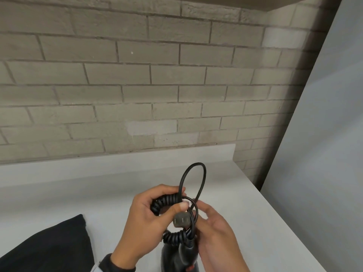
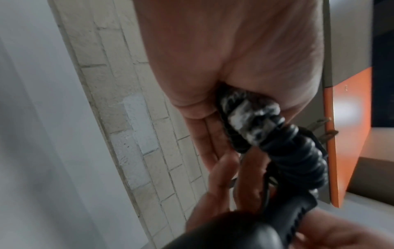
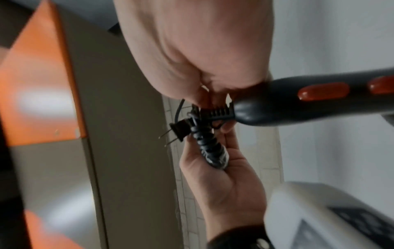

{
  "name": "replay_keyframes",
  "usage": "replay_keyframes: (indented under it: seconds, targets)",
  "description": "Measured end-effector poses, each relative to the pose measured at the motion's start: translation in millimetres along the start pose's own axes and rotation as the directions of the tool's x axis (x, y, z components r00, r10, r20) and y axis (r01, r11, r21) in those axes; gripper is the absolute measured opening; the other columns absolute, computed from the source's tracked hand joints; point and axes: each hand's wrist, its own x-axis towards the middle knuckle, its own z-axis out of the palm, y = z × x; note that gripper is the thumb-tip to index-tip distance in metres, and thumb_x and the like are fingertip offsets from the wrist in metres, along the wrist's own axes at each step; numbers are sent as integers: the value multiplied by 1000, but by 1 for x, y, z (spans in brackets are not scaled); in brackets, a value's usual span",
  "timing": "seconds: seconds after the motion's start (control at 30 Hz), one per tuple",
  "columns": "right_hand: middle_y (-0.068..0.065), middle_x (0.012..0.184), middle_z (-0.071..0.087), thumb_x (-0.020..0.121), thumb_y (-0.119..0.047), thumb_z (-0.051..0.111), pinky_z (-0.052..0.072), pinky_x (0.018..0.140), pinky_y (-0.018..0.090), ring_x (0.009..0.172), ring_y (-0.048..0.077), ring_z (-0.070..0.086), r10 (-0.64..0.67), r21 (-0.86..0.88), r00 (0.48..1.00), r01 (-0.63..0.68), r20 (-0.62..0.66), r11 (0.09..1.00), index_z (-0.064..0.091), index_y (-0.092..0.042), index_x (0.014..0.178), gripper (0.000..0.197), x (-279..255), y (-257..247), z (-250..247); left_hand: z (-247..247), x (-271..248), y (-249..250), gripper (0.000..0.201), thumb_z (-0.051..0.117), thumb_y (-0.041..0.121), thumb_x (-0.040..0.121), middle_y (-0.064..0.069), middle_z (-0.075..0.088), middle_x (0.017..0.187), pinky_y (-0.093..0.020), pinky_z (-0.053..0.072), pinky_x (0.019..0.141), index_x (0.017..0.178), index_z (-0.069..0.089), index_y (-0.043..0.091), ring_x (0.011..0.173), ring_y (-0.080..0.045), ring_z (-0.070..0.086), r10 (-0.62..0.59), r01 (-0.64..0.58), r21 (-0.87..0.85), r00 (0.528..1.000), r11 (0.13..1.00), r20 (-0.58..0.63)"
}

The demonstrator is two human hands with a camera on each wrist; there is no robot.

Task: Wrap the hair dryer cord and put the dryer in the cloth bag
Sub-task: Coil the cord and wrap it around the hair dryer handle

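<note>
Over the white counter [image 1: 78, 193] my left hand [image 1: 176, 199] grips the black coiled cord [image 1: 167, 203] of the hair dryer, thumb pressed on top. The grey two-prong plug [image 1: 181, 219] hangs just below that thumb. A loop of straight cord [image 1: 196, 173] stands up above both hands. My right hand [image 1: 198, 211] pinches the cord beside the coils, close to the dryer's black handle [image 1: 176, 256]. In the right wrist view the handle [image 3: 309, 101] shows orange buttons [image 3: 323, 93], with the plug [image 3: 181, 129] sticking out. The black cloth bag [image 1: 49, 248] lies at lower left. The dryer's head is out of view.
A grey brick wall [image 1: 137, 85] rises behind the counter, and a pale panel [image 1: 324, 134] closes off the right. The counter's right edge [image 1: 275, 209] runs diagonally near my right hand. An orange-and-grey cabinet [image 3: 38, 84] and a white device with a keypad [image 3: 330, 219] appear in the right wrist view.
</note>
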Motion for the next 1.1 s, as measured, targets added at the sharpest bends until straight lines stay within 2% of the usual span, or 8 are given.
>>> replay_keyframes:
  seconds: [0.17, 0.3, 0.6, 0.7, 0.83, 0.9, 1.0, 1.1]
  targets:
    - [24, 90, 74, 59, 5, 55, 56, 55, 26, 67, 26, 71, -191, 4, 979, 191, 66, 982, 48, -25, 115, 64, -22, -3, 3, 7, -1, 1, 25, 81, 20, 63, -1, 77, 87, -19, 56, 71, 88, 79, 24, 81, -17, 74, -4, 4, 6, 999, 1000, -44]
    - [3, 97, 74, 71, 3, 75, 54, 76, 22, 89, 18, 72, -345, -493, 921, 387, 179, 779, 54, -45, 105, 63, -28, 3, 3, 11, -2, 3, 22, 80, 24, 64, 2, 77, 86, -16, 55, 70, 86, 79, 26, 81, -14, 74, 3, -1, 52, 999, 999, -41]
    - [-27, 87, 71, 77, -24, 79, 46, 72, 3, 89, -4, 67, -524, -688, 849, 419, 67, 592, 58, -59, 97, 45, -30, 4, -3, 16, -7, 0, 30, 80, 4, 77, 6, 77, 82, -21, 58, 73, 90, 77, 31, 80, -15, 75, 40, -33, 167, 999, 985, -35]
    - [-39, 94, 64, 75, -67, 63, 44, 72, 6, 100, -15, 57, -596, -846, 797, 380, 95, 374, 48, -72, 104, 33, -29, 7, -7, 18, -7, 2, 29, 79, 3, 77, 9, 77, 81, -17, 56, 72, 89, 77, 29, 79, -12, 75, 67, -61, 203, 997, 977, -26]
    - [-27, 99, 57, 66, -64, 62, 46, 64, 15, 100, 3, 56, -765, -874, 637, 421, 93, 245, 57, -65, 96, 30, -30, -4, -13, 18, -8, 6, 20, 80, 20, 76, 7, 75, 76, -18, 56, 66, 92, 74, 28, 67, -16, 74, 108, -98, 224, 994, 970, -35]
    - [-19, 97, 56, 64, -66, 69, 50, 68, 20, 94, 11, 60, -811, -791, 580, 532, 79, 303, 63, -55, 88, 27, -35, -22, -14, 15, -8, 5, 23, 78, 32, 73, 8, 74, 75, -19, 55, 59, 95, 74, 29, 58, -18, 71, 127, -108, 252, 990, 962, -61]
    - [1, 77, 72, 56, -72, 76, 59, 66, 29, 72, 24, 72, -741, -486, 671, 659, 35, 574, 64, -32, 73, 45, -55, -54, -9, 12, -6, 4, 30, 75, 44, 71, 17, 72, 75, -14, 50, 55, 98, 73, 30, 51, -12, 64, 155, -126, 344, 986, 930, -58]
    - [-1, 45, 57, 66, -57, 71, 60, 52, 39, 46, 29, 67, -738, -385, 673, 695, 50, 608, 55, -27, 72, 35, -79, -106, -23, 7, -3, 2, 23, 75, 43, 72, 17, 70, 72, -15, 48, 54, 92, 72, 32, 52, -15, 61, 157, -114, 395, 984, 912, -80]
